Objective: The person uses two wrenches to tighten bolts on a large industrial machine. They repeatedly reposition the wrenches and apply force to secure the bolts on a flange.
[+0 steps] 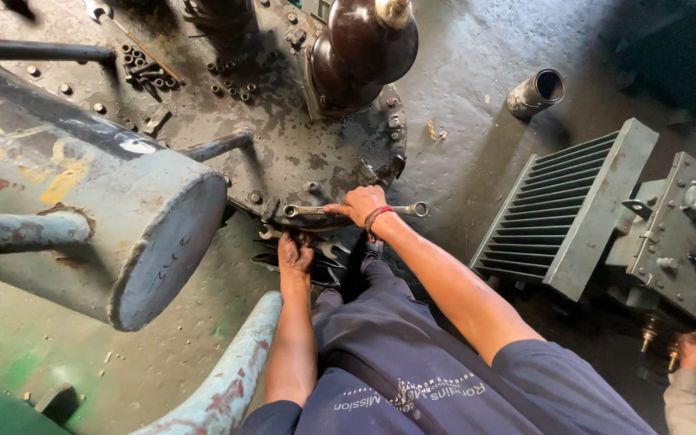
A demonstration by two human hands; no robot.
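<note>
While the right hand [360,205] is clenched mid-shaft on the long steel double-ended ring spanner [354,210] lying across the grimy round transformer lid [316,153], the left hand [295,251] grips another wrench beneath its rim. Stiff, likely oily-slick, it seems best gripped farther out.

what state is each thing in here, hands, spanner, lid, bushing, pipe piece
right hand: closed around the spanner
ring spanner: flat on the lid's edge
left hand: under the lid rim
transformer lid: oily, bolts loose on top
brown bushing: upright
pipe piece: lying on its side
</note>
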